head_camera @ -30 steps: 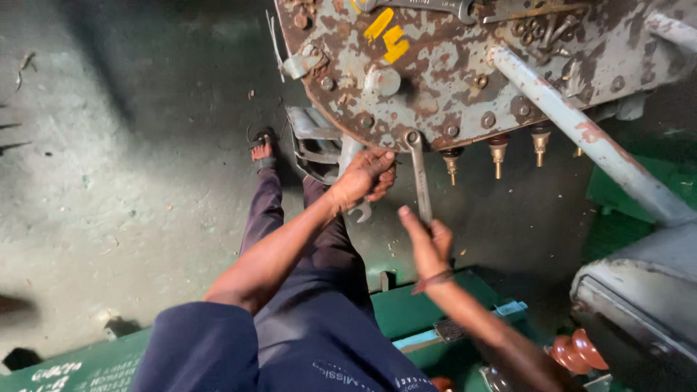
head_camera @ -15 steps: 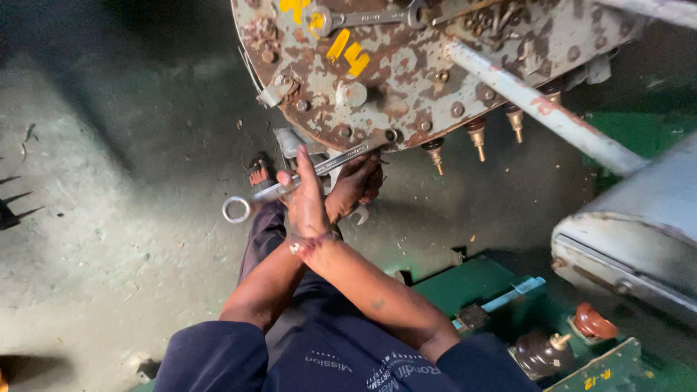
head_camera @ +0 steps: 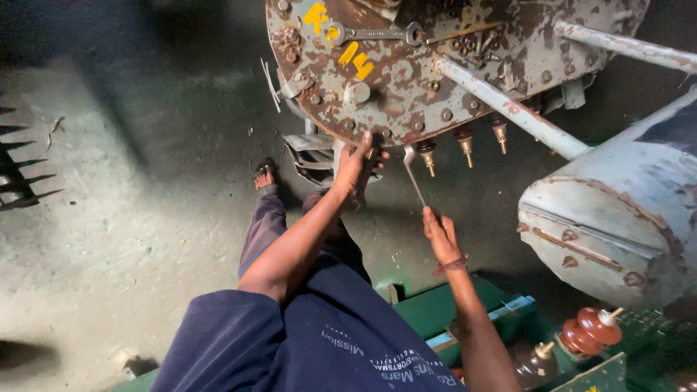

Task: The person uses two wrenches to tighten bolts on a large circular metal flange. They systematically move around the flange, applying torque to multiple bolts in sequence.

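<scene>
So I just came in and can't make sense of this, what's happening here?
A person works at a rusty round metal cover studded with bolts. The right hand holds a wrench up to a bolt at the cover's lower rim, while the left hand grips that rim beside it. A second wrench lies on the cover.

Rust-mottled grey cover plate (head_camera: 406, 80) with yellow marks (head_camera: 356, 58); navy shirt (head_camera: 327, 341).

I see my left hand (head_camera: 357, 165) gripping the rusty lid (head_camera: 406, 65) rim, and my right hand (head_camera: 440, 234) apparently holding a spanner (head_camera: 414, 174).
</scene>
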Available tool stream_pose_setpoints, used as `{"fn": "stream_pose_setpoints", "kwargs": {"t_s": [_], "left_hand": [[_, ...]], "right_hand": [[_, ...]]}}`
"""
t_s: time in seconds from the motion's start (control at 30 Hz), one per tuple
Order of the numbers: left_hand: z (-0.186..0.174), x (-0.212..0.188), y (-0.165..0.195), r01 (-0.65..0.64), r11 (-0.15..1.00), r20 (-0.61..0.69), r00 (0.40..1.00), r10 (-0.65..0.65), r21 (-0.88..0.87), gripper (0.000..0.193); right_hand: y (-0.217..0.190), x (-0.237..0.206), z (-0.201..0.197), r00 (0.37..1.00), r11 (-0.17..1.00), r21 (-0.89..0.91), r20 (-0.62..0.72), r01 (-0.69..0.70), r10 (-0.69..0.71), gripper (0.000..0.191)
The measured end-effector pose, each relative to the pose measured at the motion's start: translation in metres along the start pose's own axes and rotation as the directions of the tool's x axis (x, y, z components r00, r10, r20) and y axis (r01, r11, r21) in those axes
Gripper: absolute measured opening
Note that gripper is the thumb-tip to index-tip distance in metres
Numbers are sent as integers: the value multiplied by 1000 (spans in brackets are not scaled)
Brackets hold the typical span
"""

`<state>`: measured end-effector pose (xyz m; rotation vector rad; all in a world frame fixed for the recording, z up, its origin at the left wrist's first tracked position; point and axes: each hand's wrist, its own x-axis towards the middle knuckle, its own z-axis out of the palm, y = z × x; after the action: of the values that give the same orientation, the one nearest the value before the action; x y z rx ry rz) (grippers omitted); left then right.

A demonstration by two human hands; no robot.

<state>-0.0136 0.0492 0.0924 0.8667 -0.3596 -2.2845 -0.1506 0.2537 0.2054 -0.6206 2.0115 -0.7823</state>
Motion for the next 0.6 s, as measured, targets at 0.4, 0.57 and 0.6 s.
{"fn": "stream_pose_setpoints", "kwargs": {"t_s": [0.4, 0.57, 0.6], "left_hand": [[6, 1, 4, -41, 998, -44, 998, 42, 40, 53], [22, -3, 21, 164, 985, -150, 976, -156, 46, 55], [24, -4, 25, 166, 984, -151, 976, -155, 60, 55]], "right_hand": [[-25, 54, -36, 979, 845, -533, -153, 35, -137, 71], [-65, 117, -71, 962, 589, -769, 130, 250, -239, 78], [-73, 128, -75, 962, 559, -789, 154, 256, -224, 78]]}}
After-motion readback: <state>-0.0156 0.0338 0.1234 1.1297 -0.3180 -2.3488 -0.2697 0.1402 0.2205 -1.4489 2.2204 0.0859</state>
